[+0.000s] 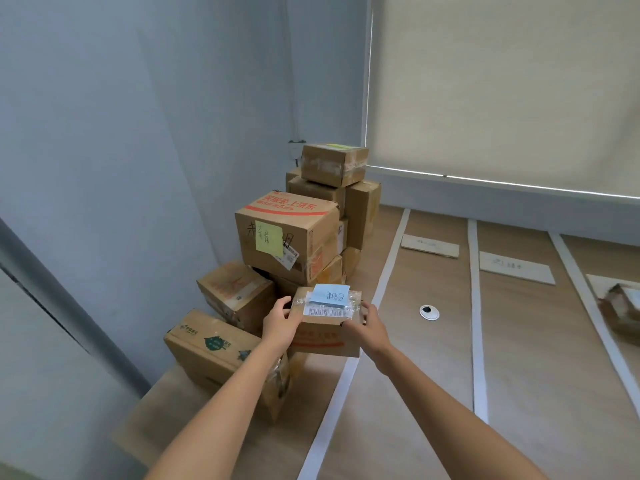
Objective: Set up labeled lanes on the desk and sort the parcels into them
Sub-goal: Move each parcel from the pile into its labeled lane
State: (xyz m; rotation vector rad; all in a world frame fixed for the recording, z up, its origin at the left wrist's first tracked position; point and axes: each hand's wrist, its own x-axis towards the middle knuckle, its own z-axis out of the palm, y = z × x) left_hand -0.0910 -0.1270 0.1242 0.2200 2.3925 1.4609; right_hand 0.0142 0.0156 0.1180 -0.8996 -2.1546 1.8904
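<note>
Both hands, left hand [279, 324] and right hand [367, 328], grip a small box [325, 327] beside stacked parcels [287, 237] crowding the desk's [415, 393] left edge; white tape strips [477, 306] run rightward.

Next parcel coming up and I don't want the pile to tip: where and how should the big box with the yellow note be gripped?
Take the big box by its two opposite side faces, one hand each, coming from the front. It sits tilted on lower boxes, so lift it straight up. It is too broad for one hand, and the yellow note covers part of the front face. Both hands are now holding the small box.
</note>
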